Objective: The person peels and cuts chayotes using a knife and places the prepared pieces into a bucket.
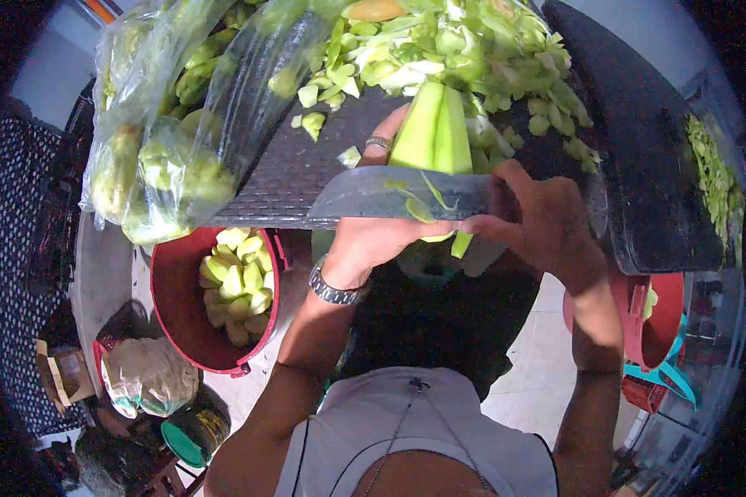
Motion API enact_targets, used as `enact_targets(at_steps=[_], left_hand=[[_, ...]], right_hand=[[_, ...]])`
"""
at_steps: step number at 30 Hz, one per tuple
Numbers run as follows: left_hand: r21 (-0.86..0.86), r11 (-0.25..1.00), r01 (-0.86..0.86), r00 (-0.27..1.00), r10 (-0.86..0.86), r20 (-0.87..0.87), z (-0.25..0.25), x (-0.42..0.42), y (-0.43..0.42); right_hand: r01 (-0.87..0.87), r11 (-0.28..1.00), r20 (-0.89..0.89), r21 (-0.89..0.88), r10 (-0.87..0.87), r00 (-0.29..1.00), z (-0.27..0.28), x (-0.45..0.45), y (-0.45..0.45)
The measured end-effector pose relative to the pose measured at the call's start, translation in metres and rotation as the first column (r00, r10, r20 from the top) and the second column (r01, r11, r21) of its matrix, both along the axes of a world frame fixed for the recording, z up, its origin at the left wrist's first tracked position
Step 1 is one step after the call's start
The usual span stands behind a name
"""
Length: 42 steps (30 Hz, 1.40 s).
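My left hand, with a metal watch on its wrist, is closed around a pale green vegetable with flat, pared sides. The kind of vegetable is not certain. In my right hand is a broad-bladed knife, held by its handle. Its blade lies level across the near part of the vegetable and hides some of my left fingers. Thin green parings cling to the blade, and a strip of green peel hangs below it.
Green peelings heap on the dark work surface. A clear plastic bag of whole green vegetables hangs over its left edge. Pale peeled pieces fill part of a red bucket; another red bucket stands at right.
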<state>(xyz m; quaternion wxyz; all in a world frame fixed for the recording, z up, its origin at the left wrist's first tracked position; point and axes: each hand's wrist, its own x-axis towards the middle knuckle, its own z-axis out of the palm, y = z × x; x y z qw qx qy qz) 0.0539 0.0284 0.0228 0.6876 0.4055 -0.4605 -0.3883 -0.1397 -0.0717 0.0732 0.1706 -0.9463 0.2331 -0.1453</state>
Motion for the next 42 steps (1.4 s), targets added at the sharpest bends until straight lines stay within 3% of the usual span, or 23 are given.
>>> enact_targets(at_steps=[2, 5, 8, 11, 14, 17, 20, 23, 26, 29, 31, 33, 36, 38, 42], left_hand=[[-0.062, 0.998, -0.012, 1.000, 0.013, 0.026, 0.000, -0.002, 0.000], [-0.033, 0.999, 0.021, 0.997, -0.023, -0.072, -0.005, -0.005, 0.002], [0.037, 0.996, 0.084, 0.958, -0.070, -0.279, -0.002, -0.009, 0.007], [0.164, 0.975, -0.152, 0.986, 0.137, 0.099, 0.003, -0.014, 0.011], [0.164, 0.979, -0.118, 0.992, 0.110, 0.053, -0.005, -0.011, 0.009], [0.192, 0.963, -0.189, 0.980, 0.196, -0.023, 0.008, -0.018, 0.017], [0.314, 0.941, -0.129, 0.991, 0.128, 0.023, 0.012, -0.007, 0.019], [0.371, 0.927, -0.051, 0.998, 0.064, -0.024, 0.013, -0.003, 0.020], [0.295, 0.951, -0.095, 0.987, 0.128, -0.094, 0.010, -0.006, 0.019], [0.292, 0.950, -0.108, 0.960, 0.177, -0.218, 0.006, -0.003, 0.017], [0.269, 0.961, -0.055, 0.959, 0.126, -0.255, 0.010, 0.002, 0.019], [0.283, 0.957, -0.060, 0.958, 0.135, -0.253, 0.004, 0.004, 0.021], [0.318, 0.946, 0.069, 0.901, 0.077, -0.426, 0.001, 0.012, 0.018], [0.320, 0.939, 0.124, 0.800, 0.097, -0.593, -0.006, 0.016, 0.012], [0.227, 0.955, 0.191, 0.629, 0.059, -0.775, -0.007, 0.024, 0.003]], right_hand=[[-0.030, 0.999, 0.022, -0.036, 0.030, 0.999, -0.001, 0.000, -0.001], [-0.047, 0.995, -0.043, -0.087, 0.043, 0.998, 0.002, 0.000, -0.002], [-0.049, 0.996, -0.007, -0.078, 0.049, 0.999, 0.004, 0.002, -0.003], [0.032, 0.993, -0.040, -0.118, -0.036, 0.999, 0.005, -0.001, -0.008], [0.033, 0.987, -0.079, -0.160, -0.046, 0.996, 0.003, 0.002, -0.007], [0.063, 0.997, -0.014, -0.039, -0.063, 0.998, 0.005, 0.005, -0.010], [0.194, 0.981, -0.059, -0.031, -0.195, 0.979, 0.008, 0.004, -0.018], [0.248, 0.965, -0.081, -0.090, -0.255, 0.964, 0.004, 0.006, -0.013], [0.166, 0.979, -0.036, -0.121, -0.172, 0.984, 0.004, 0.007, -0.018], [0.305, 0.941, -0.083, -0.144, -0.319, 0.944, -0.001, 0.005, -0.047], [0.313, 0.899, 0.008, -0.307, -0.327, 0.945, -0.021, -0.009, -0.085], [0.330, 0.880, 0.029, -0.342, -0.341, 0.940, -0.038, -0.023, -0.110], [0.462, 0.876, -0.057, -0.138, -0.472, 0.880, -0.033, -0.024, -0.118], [0.655, 0.747, -0.193, 0.109, -0.631, 0.752, -0.017, -0.017, -0.112], [0.623, 0.756, -0.099, 0.201, -0.617, 0.781, -0.019, -0.012, -0.071]])
